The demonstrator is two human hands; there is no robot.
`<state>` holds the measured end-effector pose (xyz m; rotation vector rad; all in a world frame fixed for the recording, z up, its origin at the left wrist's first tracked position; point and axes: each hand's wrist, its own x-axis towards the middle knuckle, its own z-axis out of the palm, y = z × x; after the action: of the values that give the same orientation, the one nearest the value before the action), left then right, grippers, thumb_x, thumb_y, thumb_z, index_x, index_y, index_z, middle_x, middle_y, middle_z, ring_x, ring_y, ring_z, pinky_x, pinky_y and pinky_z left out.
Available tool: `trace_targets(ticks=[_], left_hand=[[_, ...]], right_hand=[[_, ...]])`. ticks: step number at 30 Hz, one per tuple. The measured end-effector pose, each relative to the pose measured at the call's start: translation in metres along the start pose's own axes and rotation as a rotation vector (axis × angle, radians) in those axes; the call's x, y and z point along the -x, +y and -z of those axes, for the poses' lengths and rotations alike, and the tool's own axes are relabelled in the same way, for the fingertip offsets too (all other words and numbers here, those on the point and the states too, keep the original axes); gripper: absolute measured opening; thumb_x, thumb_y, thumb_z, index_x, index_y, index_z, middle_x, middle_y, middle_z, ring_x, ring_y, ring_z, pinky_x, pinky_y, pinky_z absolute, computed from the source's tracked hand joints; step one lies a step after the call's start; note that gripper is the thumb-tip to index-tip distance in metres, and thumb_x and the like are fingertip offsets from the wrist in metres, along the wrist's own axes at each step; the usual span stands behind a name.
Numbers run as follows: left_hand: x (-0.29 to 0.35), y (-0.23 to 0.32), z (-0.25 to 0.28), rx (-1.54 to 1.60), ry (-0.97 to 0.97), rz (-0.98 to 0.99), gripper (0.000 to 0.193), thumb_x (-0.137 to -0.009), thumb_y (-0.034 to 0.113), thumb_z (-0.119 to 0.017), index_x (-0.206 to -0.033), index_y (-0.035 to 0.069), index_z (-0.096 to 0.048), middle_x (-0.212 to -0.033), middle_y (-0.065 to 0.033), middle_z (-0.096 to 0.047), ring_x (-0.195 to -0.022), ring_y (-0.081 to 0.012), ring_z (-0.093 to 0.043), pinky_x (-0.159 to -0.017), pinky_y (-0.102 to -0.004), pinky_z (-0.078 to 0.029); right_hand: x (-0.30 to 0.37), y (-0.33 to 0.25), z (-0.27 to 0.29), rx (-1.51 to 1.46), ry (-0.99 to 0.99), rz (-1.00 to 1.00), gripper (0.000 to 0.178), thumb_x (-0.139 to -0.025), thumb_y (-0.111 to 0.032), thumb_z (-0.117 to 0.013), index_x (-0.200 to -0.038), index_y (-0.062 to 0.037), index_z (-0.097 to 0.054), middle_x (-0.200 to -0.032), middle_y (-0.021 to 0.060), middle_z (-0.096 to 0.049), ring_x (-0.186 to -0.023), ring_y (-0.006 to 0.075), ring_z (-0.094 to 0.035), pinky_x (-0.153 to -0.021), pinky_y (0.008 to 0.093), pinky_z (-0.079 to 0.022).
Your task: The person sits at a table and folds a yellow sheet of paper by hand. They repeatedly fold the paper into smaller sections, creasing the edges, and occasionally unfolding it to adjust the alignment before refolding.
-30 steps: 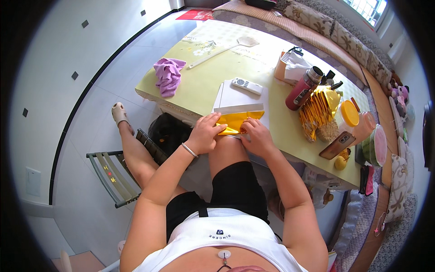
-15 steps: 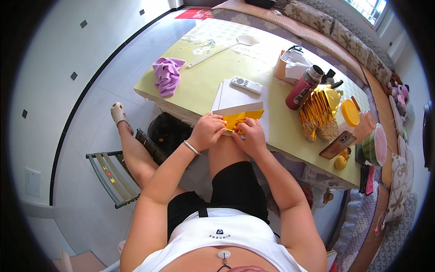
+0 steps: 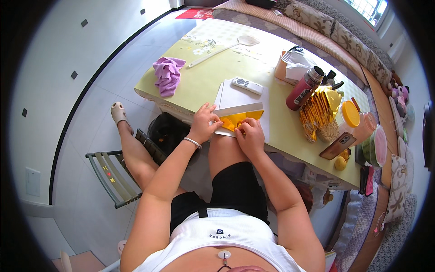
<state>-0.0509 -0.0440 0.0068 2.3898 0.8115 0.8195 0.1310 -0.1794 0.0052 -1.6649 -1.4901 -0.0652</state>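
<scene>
At the near edge of the table, a shiny gold paper sheet with a white strip along its far side lies over white papers. My left hand, with a bracelet at the wrist, is closed in a pinch at the sheet's left end. Thumb and fingers of my right hand pinch the gold sheet near its middle, where it looks creased. My fingertips partly cover the pinched spots.
Beyond the sheet lies a remote control. To the right stand a red thermos, a stack of folded gold pieces, a yellow-lidded jar and a leaning phone. A purple cloth and fly swatter are left.
My left hand has shifted slightly left and away from the right hand, its fingers raised more. My right fingers have drawn into a tighter pinch, and more of the gold sheet shows between the hands.
</scene>
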Motion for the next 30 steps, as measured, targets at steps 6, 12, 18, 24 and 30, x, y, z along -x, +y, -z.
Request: trace_targets(ticks=[6, 12, 18, 24, 30], left_hand=[[-0.006, -0.003, -0.008, -0.139, 0.028, 0.001, 0.026, -0.088, 0.034, -0.072, -0.082, 0.009, -0.067, -0.147, -0.0241, -0.052, -0.142, -0.043, -0.041, -0.115, -0.0482, -0.032], [-0.006, -0.01, -0.012, -0.14, 0.044, -0.008, 0.025, -0.09, 0.033, -0.07, -0.084, 0.01, -0.065, -0.15, -0.022, -0.049, -0.141, -0.0406, -0.042, -0.115, -0.0492, -0.032], [-0.01, -0.01, -0.015, -0.15, 0.035, 0.036, 0.024, -0.089, 0.033, -0.07, -0.084, 0.01, -0.065, -0.152, -0.0205, -0.048, -0.142, -0.0391, -0.041, -0.113, -0.0508, -0.03], [-0.014, -0.007, -0.022, -0.196, 0.045, 0.089, 0.024, -0.088, 0.033, -0.071, -0.082, 0.01, -0.065, -0.152, -0.02, -0.048, -0.142, -0.0376, -0.041, -0.113, -0.0524, -0.028], [-0.013, -0.007, -0.024, -0.209, 0.056, 0.085, 0.024, -0.088, 0.032, -0.071, -0.082, 0.01, -0.064, -0.151, -0.0205, -0.049, -0.142, -0.0374, -0.041, -0.112, -0.0524, -0.03]], right_hand=[[-0.001, -0.002, -0.005, 0.078, 0.039, 0.042, 0.012, -0.079, -0.01, -0.075, -0.079, -0.0027, -0.064, -0.102, 0.0116, -0.065, -0.099, 0.0337, -0.059, -0.087, 0.0427, -0.05], [-0.001, -0.007, -0.009, 0.114, 0.05, 0.045, 0.011, -0.08, -0.008, -0.071, -0.082, -0.0004, -0.064, -0.104, 0.0152, -0.063, -0.103, 0.0362, -0.057, -0.097, 0.0461, -0.045], [0.0, -0.005, -0.013, 0.134, 0.059, 0.054, 0.012, -0.08, -0.008, -0.07, -0.085, 0.0, -0.063, -0.105, 0.0171, -0.062, -0.104, 0.0371, -0.056, -0.104, 0.0495, -0.04], [0.001, -0.002, -0.012, 0.122, 0.025, 0.036, 0.015, -0.081, -0.011, -0.071, -0.085, -0.0019, -0.06, -0.106, 0.0159, -0.062, -0.107, 0.0364, -0.056, -0.107, 0.0518, -0.039], [0.005, 0.004, -0.014, 0.11, -0.022, 0.008, 0.017, -0.084, -0.014, -0.069, -0.094, -0.0041, -0.06, -0.11, 0.0135, -0.061, -0.111, 0.0352, -0.056, -0.112, 0.0567, -0.035]])
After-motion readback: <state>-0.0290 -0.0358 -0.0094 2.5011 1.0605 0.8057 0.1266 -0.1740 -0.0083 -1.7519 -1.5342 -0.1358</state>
